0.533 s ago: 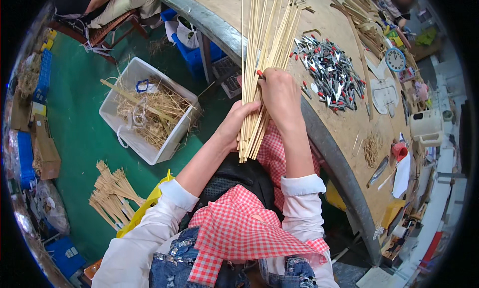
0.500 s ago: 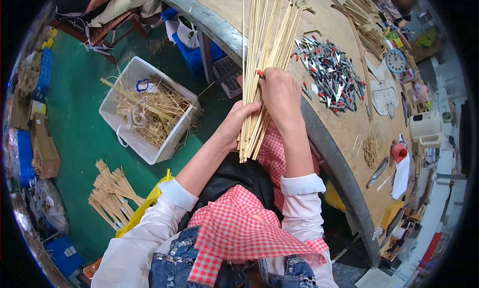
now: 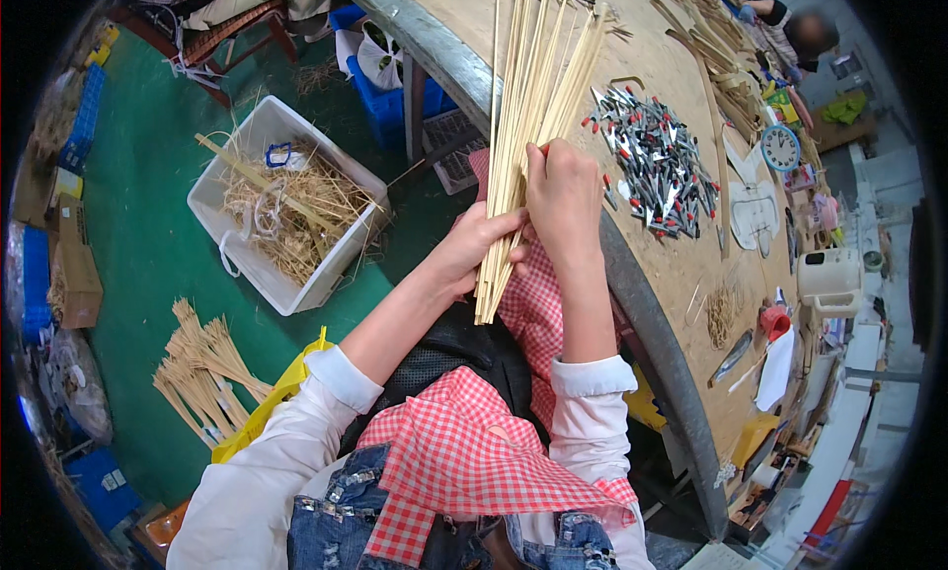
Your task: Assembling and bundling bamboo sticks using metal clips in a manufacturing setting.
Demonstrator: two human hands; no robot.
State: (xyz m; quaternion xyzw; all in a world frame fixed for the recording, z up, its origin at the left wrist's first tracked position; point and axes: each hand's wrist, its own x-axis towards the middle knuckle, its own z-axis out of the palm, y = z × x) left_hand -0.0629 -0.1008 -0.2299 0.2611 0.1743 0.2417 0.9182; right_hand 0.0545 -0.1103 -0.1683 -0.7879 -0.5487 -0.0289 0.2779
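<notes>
A fanned bundle of thin pale bamboo strips (image 3: 525,96) lies over the edge of the workbench, its narrow end toward me. My left hand (image 3: 468,244) wraps round the lower part of it, thumb across the front. Close against the right side of the strips is my right hand (image 3: 567,200), its fingers pinched. A small red tip shows at its fingers, like those of the clips in the pile; most of that piece is hidden by the hand. On the bench to the right lies the heap of small metal clips (image 3: 660,165) with red and dark tips.
A white bin (image 3: 341,284) of straw stands on the green floor at left, with bundled strips (image 3: 202,367) nearer me. Metal trim (image 3: 647,328) edges the curved bench. A clock (image 3: 780,148), a white jug (image 3: 828,282) and scissors-like tools are farther right. Other people sit beyond.
My left thumb has shifted onto the front of the strips, and my right hand sits slightly lower and to the right. The whole view has shifted a little.
</notes>
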